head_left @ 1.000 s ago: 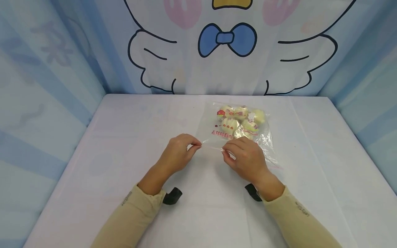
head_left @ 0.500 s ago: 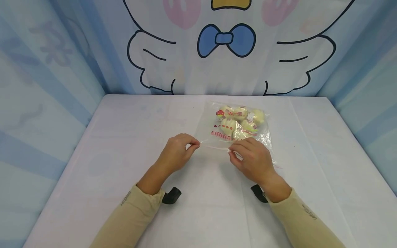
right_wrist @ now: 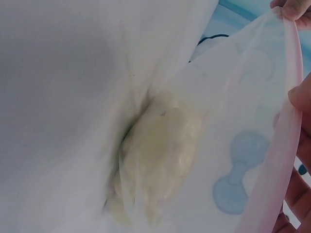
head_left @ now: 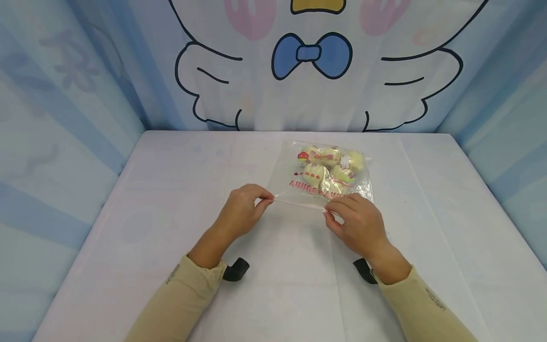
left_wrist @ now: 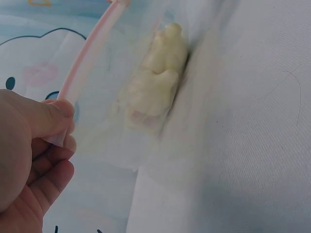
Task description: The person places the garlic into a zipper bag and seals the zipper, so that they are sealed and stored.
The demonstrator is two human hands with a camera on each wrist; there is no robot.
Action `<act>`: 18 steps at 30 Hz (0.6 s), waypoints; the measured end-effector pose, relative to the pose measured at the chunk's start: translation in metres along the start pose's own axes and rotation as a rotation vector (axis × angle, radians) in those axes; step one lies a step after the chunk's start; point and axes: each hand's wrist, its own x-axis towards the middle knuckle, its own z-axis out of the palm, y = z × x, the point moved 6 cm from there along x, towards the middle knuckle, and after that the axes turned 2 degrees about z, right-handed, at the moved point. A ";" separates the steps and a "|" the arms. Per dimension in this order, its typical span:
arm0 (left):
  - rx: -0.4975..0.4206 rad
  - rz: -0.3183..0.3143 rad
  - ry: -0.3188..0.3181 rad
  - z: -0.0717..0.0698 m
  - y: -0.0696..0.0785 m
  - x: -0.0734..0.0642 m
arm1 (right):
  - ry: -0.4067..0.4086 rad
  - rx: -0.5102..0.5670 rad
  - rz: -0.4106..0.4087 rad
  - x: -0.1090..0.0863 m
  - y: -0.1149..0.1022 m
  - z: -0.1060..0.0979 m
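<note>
A clear printed zip bag point(head_left: 282, 183) lies on the table with several pale yellow, rounded lumps point(head_left: 315, 175) inside; their kind is hard to make out through the plastic. Thumb and fingers of my left hand point(head_left: 244, 211) pinch the near left corner of the bag. Further right along the same edge, my right hand point(head_left: 356, 223) pinches the bag's pinkish strip point(right_wrist: 291, 131) between thumb and fingers. Between the hands that edge is stretched nearly straight and raised off the table. In the left wrist view, the strip point(left_wrist: 87, 51) runs up from the left fingertips. My right hand covers the bag's near right part.
The white-covered table point(head_left: 171, 166) reaches back to a curtain point(head_left: 316, 102) printed with a cartoon figure and a blue bow. More blue-and-white curtains point(head_left: 55, 190) hang at both sides. Black wrist pieces point(head_left: 236, 270) stick out from beige sleeves.
My right hand has slid to the right along the bag's near edge, away from the left hand. The left hand has barely moved, and the bag stays in about the same place.
</note>
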 end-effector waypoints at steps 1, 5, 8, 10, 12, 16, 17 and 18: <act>0.000 0.002 0.002 0.000 0.000 0.000 | 0.003 0.000 0.000 -0.001 0.001 -0.001; -0.005 0.009 0.012 -0.001 0.000 -0.001 | 0.015 -0.001 0.003 -0.004 0.004 -0.003; -0.010 0.011 0.022 -0.002 -0.001 -0.001 | 0.020 0.000 0.009 -0.005 0.006 -0.005; -0.009 0.014 0.025 -0.002 -0.001 -0.001 | 0.022 0.000 0.013 -0.006 0.008 -0.006; -0.007 0.016 0.027 -0.002 -0.002 -0.001 | 0.021 -0.003 0.014 -0.007 0.010 -0.007; 0.001 0.007 0.026 -0.002 -0.003 -0.001 | 0.024 -0.006 0.022 -0.009 0.014 -0.010; 0.005 0.004 0.026 -0.002 -0.004 -0.001 | 0.023 -0.007 0.025 -0.010 0.015 -0.010; 0.006 -0.002 0.025 -0.003 -0.004 -0.001 | 0.023 -0.009 0.028 -0.010 0.016 -0.011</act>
